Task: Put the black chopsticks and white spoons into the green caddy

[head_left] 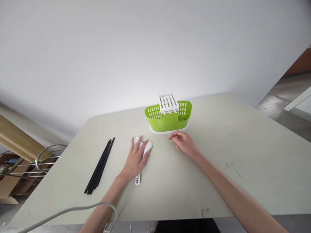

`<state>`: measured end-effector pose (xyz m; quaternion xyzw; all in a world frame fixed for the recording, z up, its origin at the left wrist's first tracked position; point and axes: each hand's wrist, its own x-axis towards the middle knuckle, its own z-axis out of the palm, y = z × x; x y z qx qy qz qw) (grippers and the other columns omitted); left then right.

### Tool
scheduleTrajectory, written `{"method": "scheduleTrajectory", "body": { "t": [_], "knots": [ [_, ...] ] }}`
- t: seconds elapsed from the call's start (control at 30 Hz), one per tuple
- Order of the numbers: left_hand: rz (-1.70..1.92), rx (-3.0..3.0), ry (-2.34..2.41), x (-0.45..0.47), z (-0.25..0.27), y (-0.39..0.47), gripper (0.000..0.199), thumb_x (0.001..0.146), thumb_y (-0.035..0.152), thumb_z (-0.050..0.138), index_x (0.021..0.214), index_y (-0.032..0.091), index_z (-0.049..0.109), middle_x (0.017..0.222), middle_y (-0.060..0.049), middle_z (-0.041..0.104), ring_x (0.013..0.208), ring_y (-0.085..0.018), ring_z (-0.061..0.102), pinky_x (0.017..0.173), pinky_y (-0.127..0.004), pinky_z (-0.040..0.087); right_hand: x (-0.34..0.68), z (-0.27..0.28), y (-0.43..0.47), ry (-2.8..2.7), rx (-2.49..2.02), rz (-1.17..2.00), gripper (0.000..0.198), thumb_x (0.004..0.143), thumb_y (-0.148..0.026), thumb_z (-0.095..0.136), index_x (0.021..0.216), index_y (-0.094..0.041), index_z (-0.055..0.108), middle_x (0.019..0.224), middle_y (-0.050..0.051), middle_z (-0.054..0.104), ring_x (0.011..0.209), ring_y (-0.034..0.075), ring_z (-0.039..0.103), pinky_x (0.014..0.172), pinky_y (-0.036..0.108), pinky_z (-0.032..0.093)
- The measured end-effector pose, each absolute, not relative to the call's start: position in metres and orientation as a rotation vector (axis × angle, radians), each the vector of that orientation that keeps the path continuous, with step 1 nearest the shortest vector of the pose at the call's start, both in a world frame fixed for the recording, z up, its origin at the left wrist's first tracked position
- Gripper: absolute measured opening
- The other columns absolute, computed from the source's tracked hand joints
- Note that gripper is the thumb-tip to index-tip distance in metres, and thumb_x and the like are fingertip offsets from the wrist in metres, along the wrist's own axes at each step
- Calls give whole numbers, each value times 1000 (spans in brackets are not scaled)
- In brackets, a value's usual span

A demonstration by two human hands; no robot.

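White spoons (pixel 147 147) lie on the table under my left hand (pixel 135 158). Their bowls show past my fingers, and one handle with dark print sticks out below my palm; the rest is covered. The fingers of this hand are spread and rest over the spoons. My right hand (pixel 184 141) is just in front of a green basket (pixel 167 123), its fingers loosely curled with nothing visible in them. That basket has slotted sides, a white base and a white slotted rack (pixel 168 103) across its middle. Left of my left hand lies a bundle of black chopsticks (pixel 100 168).
The pale table (pixel 194 191) meets a white wall (pixel 121 58) behind the basket. A grey cable (pixel 73 209) crosses its near left corner. Beyond the left edge are a metal rack (pixel 41 161), a wooden board (pixel 21 139) and a cardboard box (pixel 9 187).
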<state>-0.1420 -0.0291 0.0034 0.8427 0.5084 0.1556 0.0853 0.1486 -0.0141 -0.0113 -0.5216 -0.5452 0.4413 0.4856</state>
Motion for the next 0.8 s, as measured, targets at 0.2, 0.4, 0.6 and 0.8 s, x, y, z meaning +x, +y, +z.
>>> {"method": "scheduleTrajectory", "body": {
  "t": [0.2, 0.4, 0.6, 0.8],
  "knots": [
    [494, 2510, 1479, -94, -3, -40, 53, 108, 48, 39, 158, 30, 44, 175, -5, 22, 162, -40, -7, 125, -69, 30, 176, -11, -19, -1197, -1162, 1180, 21, 85, -42, 60, 87, -23, 68, 91, 5, 75, 51, 13, 56, 44, 28, 41],
    [534, 2534, 1326, -48, -5, -51, 52, 109, 47, 38, 157, 29, 45, 174, -6, 24, 162, -41, -7, 124, -69, 31, 228, -13, -23, -1064, -1259, 1044, 13, 76, -33, 69, 80, -20, 69, 64, 0, 66, 44, 10, 48, 43, 26, 37],
    [489, 2529, 1280, -14, -3, -53, 51, 108, 46, 39, 155, 27, 46, 175, -7, 23, 162, -42, -7, 124, -68, 32, 252, -15, -26, -946, -1296, 918, 12, 77, -32, 62, 80, -21, 65, 84, 4, 72, 49, 10, 50, 45, 26, 38],
    [529, 2504, 1337, 20, -6, -53, 51, 108, 42, 39, 155, 23, 47, 173, -11, 26, 161, -42, -8, 126, -68, 27, 247, -21, -30, -1115, -1466, 770, 13, 81, -29, 59, 86, -21, 68, 89, 3, 74, 50, 11, 57, 51, 27, 41]
  ]
}}
